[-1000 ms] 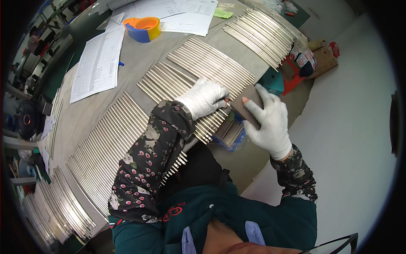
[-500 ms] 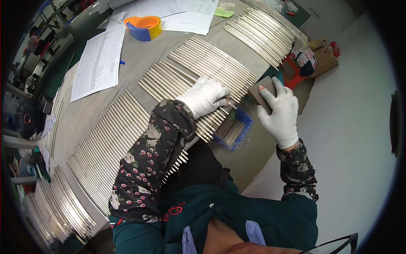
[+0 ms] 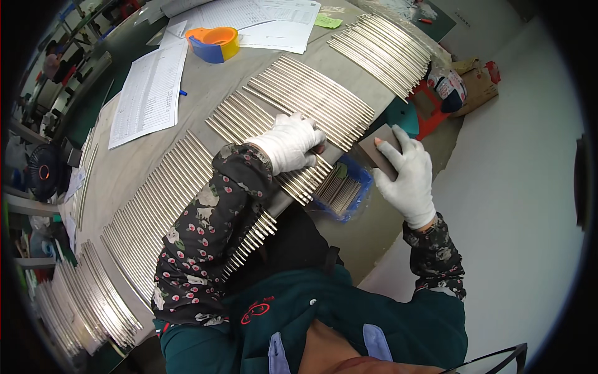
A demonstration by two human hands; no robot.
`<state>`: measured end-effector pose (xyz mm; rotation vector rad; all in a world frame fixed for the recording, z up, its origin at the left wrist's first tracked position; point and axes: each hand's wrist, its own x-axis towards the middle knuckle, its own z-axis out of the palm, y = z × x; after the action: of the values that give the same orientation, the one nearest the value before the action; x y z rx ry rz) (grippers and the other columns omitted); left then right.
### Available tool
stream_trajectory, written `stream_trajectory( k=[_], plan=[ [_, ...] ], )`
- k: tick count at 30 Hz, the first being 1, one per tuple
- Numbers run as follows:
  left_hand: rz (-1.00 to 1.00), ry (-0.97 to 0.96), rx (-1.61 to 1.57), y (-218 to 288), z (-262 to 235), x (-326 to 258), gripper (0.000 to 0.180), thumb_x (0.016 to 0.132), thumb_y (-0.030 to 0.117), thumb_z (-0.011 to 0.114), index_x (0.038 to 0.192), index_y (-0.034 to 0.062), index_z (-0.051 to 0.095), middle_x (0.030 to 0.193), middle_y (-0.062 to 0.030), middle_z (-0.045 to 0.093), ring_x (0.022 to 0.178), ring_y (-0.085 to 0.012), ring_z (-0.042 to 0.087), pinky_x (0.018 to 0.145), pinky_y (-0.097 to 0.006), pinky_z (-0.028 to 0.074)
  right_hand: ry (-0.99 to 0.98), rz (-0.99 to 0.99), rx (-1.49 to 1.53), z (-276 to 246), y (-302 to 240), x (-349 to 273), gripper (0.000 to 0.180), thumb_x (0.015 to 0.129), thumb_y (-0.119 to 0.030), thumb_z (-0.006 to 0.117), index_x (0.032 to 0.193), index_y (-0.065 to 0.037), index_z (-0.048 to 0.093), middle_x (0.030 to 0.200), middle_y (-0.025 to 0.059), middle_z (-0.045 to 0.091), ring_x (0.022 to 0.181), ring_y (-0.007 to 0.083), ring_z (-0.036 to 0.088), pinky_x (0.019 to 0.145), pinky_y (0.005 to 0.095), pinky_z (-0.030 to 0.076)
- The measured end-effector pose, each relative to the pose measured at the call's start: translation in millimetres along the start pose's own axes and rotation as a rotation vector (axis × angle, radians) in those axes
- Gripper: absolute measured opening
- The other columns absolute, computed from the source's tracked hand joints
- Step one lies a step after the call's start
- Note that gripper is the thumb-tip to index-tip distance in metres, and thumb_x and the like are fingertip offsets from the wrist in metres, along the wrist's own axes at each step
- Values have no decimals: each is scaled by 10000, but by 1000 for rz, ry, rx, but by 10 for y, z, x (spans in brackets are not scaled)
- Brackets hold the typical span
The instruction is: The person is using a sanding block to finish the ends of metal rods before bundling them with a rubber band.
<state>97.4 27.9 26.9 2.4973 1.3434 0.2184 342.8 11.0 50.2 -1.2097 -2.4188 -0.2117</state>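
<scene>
My left hand (image 3: 288, 143), in a white glove, lies over a group of thin shiny metal rods (image 3: 235, 116) on the table. Its fingers are curled down and closed at the rods; what they grip, if anything, is hidden beneath them. Below it, several rod ends (image 3: 303, 187) stick out past the table's edge. Off the edge to the right, my gloved right hand (image 3: 409, 177) holds a flat grey-brown rectangular block (image 3: 379, 149) between thumb and fingers, with one fingertip bare. The block is close to the ends of another rod group (image 3: 311, 100), apart from them.
More rods (image 3: 162, 206) lie in rows to the left, with another bundle (image 3: 380, 53) at the far right. A blue-lined bin (image 3: 352, 193) with rods stands below the edge. Papers (image 3: 146, 93) and an orange-and-blue tape dispenser (image 3: 215, 47) lie farther back. A red stool (image 3: 430, 109) stands beyond.
My left hand has shifted left along the rods, away from their near ends. My right hand, still with the block, has moved slightly left and down.
</scene>
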Motion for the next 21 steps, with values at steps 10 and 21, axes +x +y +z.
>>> stream_trajectory(
  k=[10, 21],
  plan=[
    [28, 68, -229, -70, 166, 102, 108, 803, 207, 636, 846, 115, 597, 769, -43, 615, 819, -258, 588, 802, -404, 362, 12, -62, 40, -20, -76, 30, 456, 591, -176, 670, 1041, -113, 627, 1208, 184, 506, 982, 313, 521, 800, 393, 431],
    [10, 55, -266, -59, 166, 110, 91, 806, 193, 629, 839, 113, 599, 783, -40, 619, 833, -243, 587, 834, -393, 337, 50, -121, -141, 2, -125, 243, 409, 581, -190, 681, 982, -124, 639, 1141, 172, 528, 906, 289, 547, 664, 390, 426]
  ],
)
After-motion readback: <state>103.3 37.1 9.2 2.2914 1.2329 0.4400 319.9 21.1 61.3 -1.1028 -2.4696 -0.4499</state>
